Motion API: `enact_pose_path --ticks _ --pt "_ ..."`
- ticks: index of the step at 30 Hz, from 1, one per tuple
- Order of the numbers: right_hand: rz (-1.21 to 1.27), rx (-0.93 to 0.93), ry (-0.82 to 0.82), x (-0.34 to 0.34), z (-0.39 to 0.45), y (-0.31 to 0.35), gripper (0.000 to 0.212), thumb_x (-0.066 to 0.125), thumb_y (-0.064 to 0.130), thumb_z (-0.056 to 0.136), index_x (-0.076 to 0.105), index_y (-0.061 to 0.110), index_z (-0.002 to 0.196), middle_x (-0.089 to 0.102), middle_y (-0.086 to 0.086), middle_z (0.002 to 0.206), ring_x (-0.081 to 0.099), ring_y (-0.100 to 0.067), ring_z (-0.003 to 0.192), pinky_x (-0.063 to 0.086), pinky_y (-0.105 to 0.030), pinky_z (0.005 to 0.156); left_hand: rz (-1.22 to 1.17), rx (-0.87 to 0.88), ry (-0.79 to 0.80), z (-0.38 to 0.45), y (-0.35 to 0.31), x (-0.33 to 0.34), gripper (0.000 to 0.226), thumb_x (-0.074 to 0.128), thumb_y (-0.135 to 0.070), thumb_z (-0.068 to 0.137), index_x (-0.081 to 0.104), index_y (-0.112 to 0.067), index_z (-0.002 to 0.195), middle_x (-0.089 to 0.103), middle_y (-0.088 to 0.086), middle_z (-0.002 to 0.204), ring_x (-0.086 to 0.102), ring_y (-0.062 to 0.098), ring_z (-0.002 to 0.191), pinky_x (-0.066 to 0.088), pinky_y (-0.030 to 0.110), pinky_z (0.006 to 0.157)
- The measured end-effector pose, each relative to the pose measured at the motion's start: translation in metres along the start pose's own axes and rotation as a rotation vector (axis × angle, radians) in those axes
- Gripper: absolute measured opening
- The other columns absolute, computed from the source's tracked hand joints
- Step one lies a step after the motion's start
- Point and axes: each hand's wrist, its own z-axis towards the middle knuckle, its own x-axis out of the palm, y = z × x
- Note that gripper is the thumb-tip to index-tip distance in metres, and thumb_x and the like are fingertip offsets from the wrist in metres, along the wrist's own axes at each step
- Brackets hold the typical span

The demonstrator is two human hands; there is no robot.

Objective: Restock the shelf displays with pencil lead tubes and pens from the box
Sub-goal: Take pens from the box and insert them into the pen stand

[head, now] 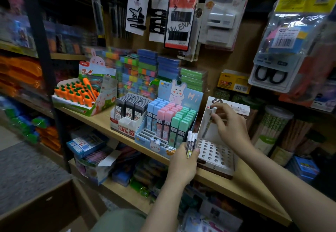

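My left hand (183, 160) grips a small bunch of white-capped pens (191, 141) upright in front of the shelf edge. My right hand (230, 124) pinches a single pen (211, 118) near its top and holds it upright over the back rows of a white pen display (214, 153) full of round holes. Left of that stand a pastel bunny display of lead tubes (169, 120) and a display of black lead tubes (130, 109).
A carrot-pen display (80, 93) stands at the shelf's left. Stacked coloured cases (147, 71) fill the back. Jars of pencils (272, 126) stand at the right. Carded goods hang above. A cardboard box (41, 204) lies at the lower left. The wooden shelf (227, 182) runs below.
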Motion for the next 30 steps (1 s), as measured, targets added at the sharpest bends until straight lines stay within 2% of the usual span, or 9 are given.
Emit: enact_pose_path --ticks 6,13,16,18,20,23,25,27,30 --pt "0.0 -0.001 0.011 0.003 0.0 -0.003 0.028 0.06 0.017 0.095 0.058 0.037 0.114 0.06 0.022 0.086 0.057 0.01 0.085 0.045 -0.012 0.068 -0.012 -0.008 -0.004 0.002 0.002 -0.001 0.055 0.049 -0.047 0.097 0.039 -0.02 0.143 0.055 0.011 0.136 0.054 0.035 0.124 0.046 0.051 0.102" --pt "-0.079 -0.046 0.082 0.008 0.009 0.003 0.027 0.06 0.013 0.095 0.047 0.029 0.112 0.066 0.003 0.079 0.064 -0.015 0.076 0.052 -0.033 0.067 -0.001 -0.001 -0.023 0.004 0.002 -0.003 0.066 0.05 -0.046 0.097 0.025 -0.02 0.152 0.049 0.006 0.142 0.053 0.033 0.126 0.045 0.049 0.103" --pt "-0.112 -0.013 0.114 0.014 0.006 0.001 0.024 0.063 0.014 0.093 0.05 0.028 0.108 0.067 0.002 0.085 0.065 -0.015 0.081 0.049 -0.028 0.072 -0.015 0.0 -0.028 0.003 0.003 -0.003 0.065 0.05 -0.047 0.096 0.027 -0.02 0.151 0.049 0.005 0.142 0.053 0.033 0.125 0.046 0.049 0.103" --pt "-0.108 0.013 0.092 0.015 -0.001 -0.003 0.024 0.065 0.016 0.091 0.053 0.029 0.108 0.066 0.009 0.08 0.065 -0.009 0.078 0.046 -0.023 0.071 -0.025 0.011 -0.018 0.002 0.004 -0.004 0.057 0.051 -0.045 0.096 0.035 -0.021 0.146 0.055 0.006 0.135 0.056 0.033 0.121 0.048 0.049 0.1" --pt "-0.096 0.036 0.062 0.014 -0.006 -0.003 0.025 0.067 0.017 0.09 0.054 0.032 0.106 0.061 0.018 0.072 0.062 -0.001 0.073 0.045 -0.02 0.068 -0.057 0.038 -0.017 0.002 0.003 -0.005 0.045 0.052 -0.042 0.096 0.045 -0.023 0.137 0.062 0.004 0.124 0.063 0.028 0.109 0.054 0.043 0.091" --pt "-0.064 0.052 0.063 0.007 -0.015 0.004 0.029 0.066 0.023 0.092 0.052 0.035 0.113 0.06 0.02 0.079 0.062 0.001 0.078 0.045 -0.013 0.065 -0.277 0.073 0.004 -0.002 0.0 -0.009 0.032 0.054 -0.039 0.096 0.054 -0.022 0.124 0.071 -0.002 0.104 0.061 0.009 0.065 0.053 0.024 0.058" --pt "-0.059 0.029 0.039 0.001 -0.025 0.01 0.035 0.065 0.029 0.091 0.05 0.036 0.122 0.061 0.02 0.087 0.062 0.004 0.076 0.048 -0.011 0.062 -0.449 0.088 0.058 -0.005 -0.003 -0.014 0.024 0.055 -0.04 0.096 0.06 -0.021 0.111 0.074 -0.004 0.091 0.054 0.006 0.055 0.05 0.023 0.055" --pt "0.014 0.035 0.028 -0.006 -0.033 0.016 0.03 0.064 0.035 0.09 0.056 0.039 0.119 0.066 0.018 0.088 0.063 0.008 0.077 0.05 -0.009 0.059 -0.545 0.09 0.121 -0.008 -0.006 -0.02 0.022 0.056 -0.04 0.096 0.061 -0.023 0.109 0.074 -0.004 0.086 0.053 0.006 0.056 0.05 0.024 0.059" --pt "0.319 0.185 0.193 -0.014 -0.036 0.033 0.026 0.068 0.035 0.088 0.063 0.041 0.113 0.073 0.013 0.091 0.066 0.007 0.085 0.052 -0.009 0.068 -0.58 0.083 0.221 -0.015 -0.009 -0.023 0.026 0.054 -0.04 0.096 0.061 -0.023 0.114 0.073 -0.006 0.082 0.053 0.006 0.057 0.049 0.022 0.058"
